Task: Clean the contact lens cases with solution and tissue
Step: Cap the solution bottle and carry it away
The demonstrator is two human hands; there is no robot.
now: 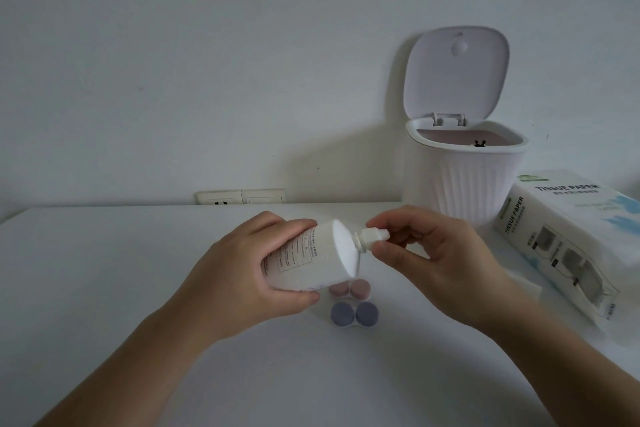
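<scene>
The two lens cases lay on the white bench a little right of its middle, the purple case nearer the front edge and the pink case just behind it, touching or nearly so, both with their caps on and the pink one partly hidden under the bottle. Above them the left hand was wrapped round the body of the white solution bottle, fingers curled over the top and thumb underneath, holding it tipped on its side with the nozzle pointing right. The right hand pinched the small white cap between thumb and forefinger, the other fingers loosely folded. From where I stood, it looked like the cap was being unscrewed; the sensible way would be to hold the bottle firm without squeezing its soft wall, turn only the cap, and keep the nozzle raised until it was off, so nothing dribbled on the closed cases. Further back toward the right rear corner stood the ribbed white bin with its lid up, and the tissue pack lay along the right edge.
</scene>
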